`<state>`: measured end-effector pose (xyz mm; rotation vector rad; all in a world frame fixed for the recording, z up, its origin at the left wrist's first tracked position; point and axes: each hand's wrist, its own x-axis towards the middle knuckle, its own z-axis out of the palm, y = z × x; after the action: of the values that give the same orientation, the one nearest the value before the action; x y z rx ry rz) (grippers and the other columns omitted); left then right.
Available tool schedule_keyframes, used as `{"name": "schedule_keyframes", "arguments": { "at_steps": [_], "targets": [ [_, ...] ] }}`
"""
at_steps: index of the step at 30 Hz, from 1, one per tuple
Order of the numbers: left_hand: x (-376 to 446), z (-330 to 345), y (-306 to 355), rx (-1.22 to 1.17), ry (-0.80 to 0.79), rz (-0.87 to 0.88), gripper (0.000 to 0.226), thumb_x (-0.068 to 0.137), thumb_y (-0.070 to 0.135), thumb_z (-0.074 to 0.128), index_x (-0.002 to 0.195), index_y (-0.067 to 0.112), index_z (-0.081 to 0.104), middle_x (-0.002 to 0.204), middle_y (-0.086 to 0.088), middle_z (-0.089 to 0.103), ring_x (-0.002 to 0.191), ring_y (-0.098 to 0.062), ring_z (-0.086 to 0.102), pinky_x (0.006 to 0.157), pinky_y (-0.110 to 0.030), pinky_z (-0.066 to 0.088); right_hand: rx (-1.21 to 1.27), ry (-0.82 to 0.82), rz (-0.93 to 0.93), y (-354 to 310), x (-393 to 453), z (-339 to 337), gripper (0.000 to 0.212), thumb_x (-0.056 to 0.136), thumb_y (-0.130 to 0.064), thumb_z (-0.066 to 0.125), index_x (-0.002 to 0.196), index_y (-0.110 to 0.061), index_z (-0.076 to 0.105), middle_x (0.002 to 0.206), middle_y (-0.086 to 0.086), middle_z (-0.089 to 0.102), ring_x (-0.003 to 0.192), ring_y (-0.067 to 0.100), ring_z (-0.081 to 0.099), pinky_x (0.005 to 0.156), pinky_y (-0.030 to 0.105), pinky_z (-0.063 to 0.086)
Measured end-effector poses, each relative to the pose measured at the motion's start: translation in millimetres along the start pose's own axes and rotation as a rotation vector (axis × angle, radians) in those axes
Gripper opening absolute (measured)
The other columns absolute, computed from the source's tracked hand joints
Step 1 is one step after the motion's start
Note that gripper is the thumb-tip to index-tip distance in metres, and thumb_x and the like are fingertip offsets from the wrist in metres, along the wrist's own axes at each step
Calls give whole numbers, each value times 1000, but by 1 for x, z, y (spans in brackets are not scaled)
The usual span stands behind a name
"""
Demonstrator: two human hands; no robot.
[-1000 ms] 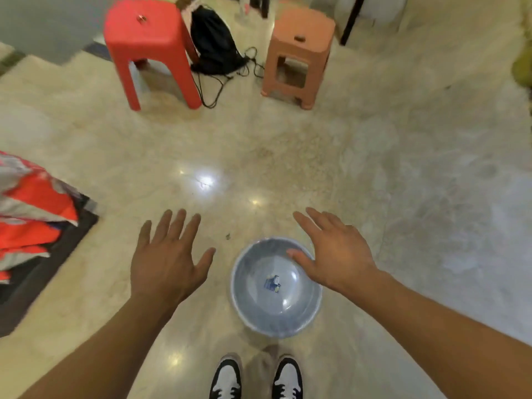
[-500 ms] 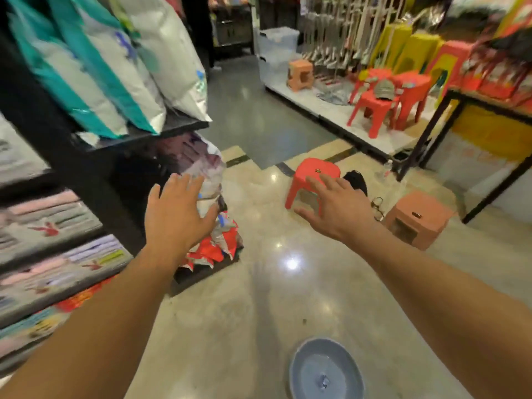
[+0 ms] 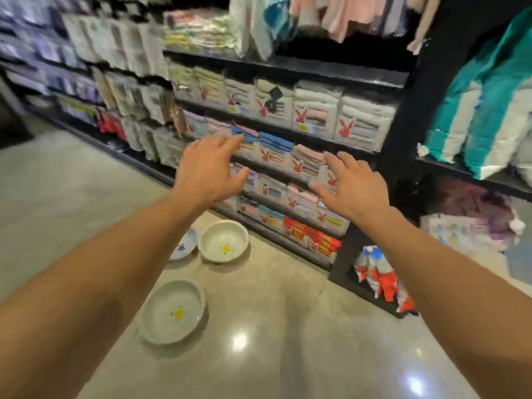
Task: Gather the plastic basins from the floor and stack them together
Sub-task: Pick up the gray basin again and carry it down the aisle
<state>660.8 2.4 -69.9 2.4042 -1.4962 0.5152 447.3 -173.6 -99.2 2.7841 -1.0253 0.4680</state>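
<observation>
In the head view, the left hand (image 3: 211, 171) and right hand (image 3: 352, 188) are both held out in front of the person, fingers spread and palms down, empty; neither touches anything. Behind them, past the fingertips, stands a shelf (image 3: 288, 67) packed with folded towels.

The basins lie on the floor (image 3: 288, 326), well below the hands. A white basin (image 3: 173, 311) with a yellow mark sits nearest, below and under the left forearm. A second white basin (image 3: 224, 241) lies farther off, below the left hand and close to the shelf's foot. Just beside it, on its left and about touching it, a bluish basin (image 3: 184, 249) shows only in part, the left forearm covering the rest. None of the three is nested in another.

The step in hand appears to be the approach: the person seems to be facing the basins with hands ready, and no gathering of these three has begun. The next move probably calls for bending down and lowering a hand to one rim, likely the near white basin, gripping its edge, then setting it into another so they nest. The basins look light and shallow, so a one-handed rim grip should do.
</observation>
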Motion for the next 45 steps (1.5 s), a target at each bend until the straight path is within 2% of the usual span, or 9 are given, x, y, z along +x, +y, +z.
{"name": "schedule_keyframes", "arguments": {
  "at_steps": [3, 8, 12, 18, 22, 33, 45],
  "targets": [
    [-31, -26, -91, 75, 23, -144, 72, 88, 54, 56, 150, 20, 42, 140, -9, 56, 129, -31, 50, 106, -49, 41, 16, -37, -118, -85, 37, 8, 77, 93, -68, 38, 157, -29, 21, 162, 8, 27, 139, 35, 38, 101, 49, 43],
    [-92, -48, -210, 147, 28, -352, 71, 87, 53, 59, 149, 22, 45, 137, -9, 59, 126, -32, 52, 103, -47, 41, 58, -91, -259, -217, 75, 31, 78, 93, -69, 38, 156, -28, 21, 159, 8, 29, 137, 36, 40, 102, 51, 46],
    [-128, -50, -290, 195, -10, -401, 70, 89, 53, 57, 150, 23, 42, 141, -8, 55, 129, -30, 48, 107, -46, 37, 72, -113, -338, -307, 97, 56, 77, 91, -71, 38, 155, -31, 20, 159, 7, 30, 134, 36, 43, 97, 52, 46],
    [-140, -38, -380, 195, -56, -440, 70, 90, 52, 55, 151, 22, 40, 146, -9, 51, 134, -30, 44, 112, -48, 32, 93, -158, -394, -403, 125, 89, 78, 93, -71, 36, 156, -29, 19, 159, 7, 29, 135, 37, 41, 99, 50, 46],
    [-131, -18, -424, 167, -105, -475, 71, 90, 51, 54, 153, 23, 37, 151, -7, 46, 141, -28, 37, 117, -48, 24, 91, -168, -421, -445, 152, 108, 79, 93, -71, 35, 157, -28, 19, 159, 7, 30, 135, 35, 42, 101, 49, 46],
    [-46, 60, -536, 143, -203, -510, 73, 92, 53, 51, 156, 25, 31, 161, -6, 31, 149, -26, 23, 121, -48, 15, 109, -214, -379, -506, 277, 193, 79, 92, -72, 34, 157, -32, 17, 161, 6, 27, 140, 37, 36, 102, 52, 42],
    [81, 141, -643, 138, -283, -415, 73, 93, 57, 46, 157, 29, 26, 165, -2, 23, 152, -22, 15, 123, -45, 8, 138, -265, -261, -552, 409, 265, 78, 92, -71, 36, 157, -31, 15, 162, 6, 26, 142, 37, 33, 103, 52, 41]
  ]
}}
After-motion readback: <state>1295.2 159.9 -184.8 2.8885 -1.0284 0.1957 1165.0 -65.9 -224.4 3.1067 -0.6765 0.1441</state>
